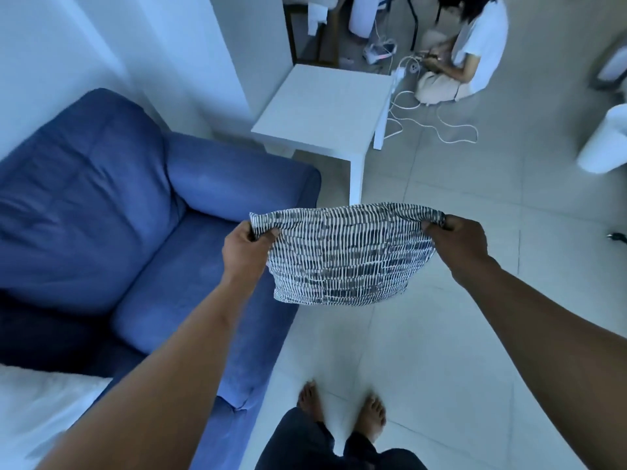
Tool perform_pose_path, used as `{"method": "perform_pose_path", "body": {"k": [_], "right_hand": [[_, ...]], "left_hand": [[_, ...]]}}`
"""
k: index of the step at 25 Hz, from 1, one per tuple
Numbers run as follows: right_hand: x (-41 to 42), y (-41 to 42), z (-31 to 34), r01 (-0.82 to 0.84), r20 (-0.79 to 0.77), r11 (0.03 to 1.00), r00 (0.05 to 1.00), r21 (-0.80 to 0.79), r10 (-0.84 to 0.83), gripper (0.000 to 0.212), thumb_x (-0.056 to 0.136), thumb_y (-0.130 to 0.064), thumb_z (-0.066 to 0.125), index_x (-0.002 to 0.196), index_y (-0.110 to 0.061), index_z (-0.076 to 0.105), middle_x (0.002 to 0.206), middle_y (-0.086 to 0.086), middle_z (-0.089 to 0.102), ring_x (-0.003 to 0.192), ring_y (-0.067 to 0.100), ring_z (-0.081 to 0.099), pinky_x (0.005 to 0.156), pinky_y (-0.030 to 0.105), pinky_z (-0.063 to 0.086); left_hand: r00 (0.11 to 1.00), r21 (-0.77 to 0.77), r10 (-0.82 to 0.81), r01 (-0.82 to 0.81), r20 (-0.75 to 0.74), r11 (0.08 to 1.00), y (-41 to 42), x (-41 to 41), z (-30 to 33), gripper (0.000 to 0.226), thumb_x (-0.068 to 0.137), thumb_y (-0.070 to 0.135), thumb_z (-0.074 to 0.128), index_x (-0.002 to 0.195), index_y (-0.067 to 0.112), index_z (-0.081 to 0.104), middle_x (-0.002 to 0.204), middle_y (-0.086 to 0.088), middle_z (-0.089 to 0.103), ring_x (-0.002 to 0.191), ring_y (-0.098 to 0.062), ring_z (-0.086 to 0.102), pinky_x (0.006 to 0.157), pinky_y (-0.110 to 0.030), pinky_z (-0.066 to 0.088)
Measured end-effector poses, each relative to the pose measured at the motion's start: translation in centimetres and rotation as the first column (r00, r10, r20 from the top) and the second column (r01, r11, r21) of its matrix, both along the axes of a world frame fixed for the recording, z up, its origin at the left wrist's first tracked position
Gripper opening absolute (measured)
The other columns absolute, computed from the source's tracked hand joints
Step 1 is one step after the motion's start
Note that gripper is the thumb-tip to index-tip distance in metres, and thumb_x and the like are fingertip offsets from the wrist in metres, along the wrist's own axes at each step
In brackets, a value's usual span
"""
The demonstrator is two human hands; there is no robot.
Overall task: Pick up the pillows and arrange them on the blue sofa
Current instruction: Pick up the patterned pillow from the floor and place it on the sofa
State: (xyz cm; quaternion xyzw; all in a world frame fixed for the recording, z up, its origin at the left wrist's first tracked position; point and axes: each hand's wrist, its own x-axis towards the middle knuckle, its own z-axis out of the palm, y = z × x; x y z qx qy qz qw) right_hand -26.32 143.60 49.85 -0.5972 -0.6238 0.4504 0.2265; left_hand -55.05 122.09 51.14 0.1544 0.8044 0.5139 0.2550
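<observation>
I hold a black-and-white patterned pillow (342, 256) in the air in front of me, above the tiled floor just right of the blue sofa (142, 239). My left hand (246, 247) pinches its upper left corner. Its upper right corner is gripped by my right hand (456, 247). The pillow hangs down from both corners. The sofa fills the left side, with its seat cushion and armrest bare. A white pillow (37, 408) lies on the sofa at the bottom left edge of the view.
A white side table (325, 106) stands past the sofa's armrest. Beyond it a person (475, 52) sits on the floor among white cables (437, 123) and a power strip. A white rounded object (607, 144) is at the right edge. My bare feet stand on the tiles.
</observation>
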Motion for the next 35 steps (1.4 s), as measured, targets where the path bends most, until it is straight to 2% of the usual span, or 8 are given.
{"method": "perform_pose_path", "body": {"k": [6, 10, 17, 22, 25, 29, 32, 35], "right_hand": [[-8.2, 0.5, 3.3, -0.198, -0.016, 0.978, 0.98, 0.064, 0.2, 0.038, 0.09, -0.035, 0.076, 0.087, 0.004, 0.075, 0.069, 0.02, 0.062, 0.065, 0.022, 0.052, 0.066, 0.033, 0.039], [-15.7, 0.1, 3.9, -0.311, -0.027, 0.949, 0.949, 0.056, 0.313, 0.042, 0.088, -0.037, 0.075, 0.091, 0.005, 0.074, 0.08, 0.031, 0.068, 0.068, 0.024, 0.055, 0.067, 0.035, 0.041], [-30.6, -0.7, 4.1, -0.479, -0.008, 0.878, 0.878, 0.01, 0.479, 0.028, 0.091, -0.034, 0.076, 0.09, -0.006, 0.078, 0.09, 0.022, 0.077, 0.094, 0.041, 0.073, 0.082, 0.051, 0.059], [-40.9, -1.9, 2.8, -0.567, -0.037, 0.822, 0.823, -0.055, 0.566, 0.043, 0.087, -0.04, 0.077, 0.096, 0.002, 0.074, 0.092, 0.025, 0.077, 0.077, 0.028, 0.07, 0.07, 0.034, 0.046], [-46.9, -3.6, 2.1, -0.602, -0.074, 0.794, 0.799, -0.088, 0.597, 0.044, 0.087, -0.036, 0.078, 0.097, 0.005, 0.07, 0.106, 0.031, 0.072, 0.091, 0.042, 0.075, 0.071, 0.038, 0.052], [-53.3, -6.1, 1.6, -0.678, -0.09, 0.723, 0.735, -0.134, 0.672, 0.027, 0.086, -0.03, 0.079, 0.085, -0.004, 0.075, 0.107, 0.03, 0.073, 0.076, 0.019, 0.062, 0.071, 0.036, 0.048], [-57.8, -7.8, 1.8, -0.705, -0.116, 0.694, 0.709, -0.147, 0.696, 0.02, 0.088, -0.022, 0.08, 0.069, -0.024, 0.074, 0.105, 0.022, 0.078, 0.08, 0.02, 0.066, 0.083, 0.047, 0.061], [-62.9, -8.6, 1.5, -0.747, -0.134, 0.639, 0.663, -0.184, 0.737, 0.018, 0.088, -0.022, 0.08, 0.071, -0.02, 0.075, 0.109, 0.026, 0.075, 0.079, 0.021, 0.064, 0.09, 0.061, 0.057]], "left_hand": [[0.988, 0.022, 0.141, -0.139, -0.066, 0.99, -4.6, -5.1, 2.8, 0.026, 0.086, 0.031, 0.083, 0.098, 0.009, 0.076, 0.105, -0.021, 0.08, 0.083, -0.015, 0.065, 0.081, -0.04, 0.058], [0.964, 0.017, 0.256, -0.255, -0.073, 0.967, -7.9, -9.3, 3.4, 0.029, 0.085, 0.034, 0.082, 0.098, 0.009, 0.075, 0.1, -0.021, 0.079, 0.082, -0.017, 0.065, 0.09, -0.054, 0.061], [0.898, 0.053, 0.438, -0.436, -0.029, 0.898, -12.0, -18.1, 2.9, 0.008, 0.088, 0.021, 0.085, 0.089, 0.016, 0.078, 0.09, -0.008, 0.081, 0.081, -0.012, 0.066, 0.081, -0.034, 0.056], [0.828, -0.004, 0.56, -0.56, 0.017, 0.829, -15.7, -23.3, 1.3, 0.014, 0.084, 0.023, 0.087, 0.092, 0.015, 0.079, 0.1, -0.014, 0.083, 0.086, -0.017, 0.071, 0.096, -0.05, 0.06], [0.784, -0.024, 0.62, -0.619, 0.046, 0.785, -18.4, -26.3, 0.6, 0.013, 0.082, 0.021, 0.088, 0.091, 0.018, 0.08, 0.096, -0.009, 0.084, 0.086, -0.019, 0.073, 0.098, -0.054, 0.061], [0.704, -0.031, 0.705, -0.705, 0.085, 0.709, -21.5, -28.6, -0.2, 0.013, 0.077, 0.024, 0.09, 0.086, 0.025, 0.081, 0.094, -0.005, 0.084, 0.098, -0.033, 0.08, 0.098, -0.055, 0.062], [0.648, -0.04, 0.756, -0.756, 0.088, 0.653, -22.8, -30.1, -0.9, 0.014, 0.076, 0.022, 0.09, 0.08, 0.032, 0.08, 0.089, -0.002, 0.083, 0.088, -0.024, 0.078, 0.095, -0.054, 0.063], [0.574, -0.062, 0.815, -0.813, 0.078, 0.579, -23.0, -31.9, -0.8, 0.012, 0.077, 0.021, 0.089, 0.081, 0.026, 0.079, 0.086, -0.001, 0.082, 0.084, -0.021, 0.076, 0.093, -0.053, 0.064]]}}
